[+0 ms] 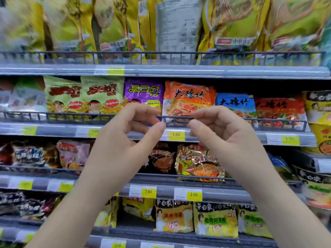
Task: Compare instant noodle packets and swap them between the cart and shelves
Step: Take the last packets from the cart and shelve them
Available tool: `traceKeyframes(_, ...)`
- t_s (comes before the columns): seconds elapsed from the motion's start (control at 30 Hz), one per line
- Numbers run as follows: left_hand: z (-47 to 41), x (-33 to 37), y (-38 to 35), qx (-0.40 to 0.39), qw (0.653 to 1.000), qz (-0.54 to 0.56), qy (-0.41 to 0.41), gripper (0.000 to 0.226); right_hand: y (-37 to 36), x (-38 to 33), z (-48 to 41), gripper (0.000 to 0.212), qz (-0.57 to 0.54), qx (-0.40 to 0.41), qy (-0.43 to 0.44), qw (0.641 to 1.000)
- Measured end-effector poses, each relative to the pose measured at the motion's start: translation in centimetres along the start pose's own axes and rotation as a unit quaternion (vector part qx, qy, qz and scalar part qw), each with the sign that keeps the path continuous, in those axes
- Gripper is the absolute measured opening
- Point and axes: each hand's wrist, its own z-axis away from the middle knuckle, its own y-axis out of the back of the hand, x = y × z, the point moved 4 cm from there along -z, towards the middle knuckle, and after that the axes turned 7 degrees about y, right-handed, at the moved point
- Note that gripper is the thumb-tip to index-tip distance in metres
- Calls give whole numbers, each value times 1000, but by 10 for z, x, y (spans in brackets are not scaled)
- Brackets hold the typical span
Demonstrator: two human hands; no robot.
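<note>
Both my hands are raised in front of the noodle shelves, and neither holds anything. My left hand has curled fingers spread apart, below a purple noodle packet. My right hand mirrors it, just under an orange noodle packet. The fingertips of both hands sit close to the wire rail of that shelf, a small gap between the two hands. Beside the orange packet stand a blue packet and a red packet. No cart is in view.
Light green packets stand left of the purple one. A gold foil packet lies on the shelf below. Yellow packets fill the lower shelf, and large yellow bags the top shelf. Yellow price tags line the shelf edges.
</note>
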Motion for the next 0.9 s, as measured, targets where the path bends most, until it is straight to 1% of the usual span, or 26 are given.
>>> traceKeyframes(0.17, -29, -22, -3, 10, 1000, -27, 4, 15, 18, 22, -26, 11, 49, 16, 4, 999)
traceKeyframes(0.27, -54, -43, -15, 16, 997, -81, -4, 17, 39, 50, -43, 10, 143, 34, 11, 989)
traceKeyframes(0.33, -74, -56, -25, 29, 992, -122, -5, 18, 56, 72, -57, 10, 219, 47, 19, 974)
traceKeyframes(0.4, -96, -67, -36, 43, 984, -174, -7, 18, 73, 92, -73, 13, 271, 56, 14, 961)
traceKeyframes(0.53, -133, -77, -57, 81, 964, -252, 4, 17, 92, 128, -104, 21, 353, 19, -21, 935)
traceKeyframes(0.63, -149, -78, -69, 89, 953, -288, 25, 20, 94, 145, -124, 30, 402, -30, -32, 915)
traceKeyframes(0.7, -155, -78, -74, 87, 952, -291, 40, 22, 92, 153, -134, 28, 409, -64, -48, 909)
traceKeyframes(0.77, -159, -80, -75, 74, 952, -291, 64, 23, 92, 159, -138, 23, 380, -83, -69, 919)
traceKeyframes(0.9, -169, -81, -76, 39, 951, -296, 81, 16, 94, 166, -139, 18, 357, -82, -61, 928)
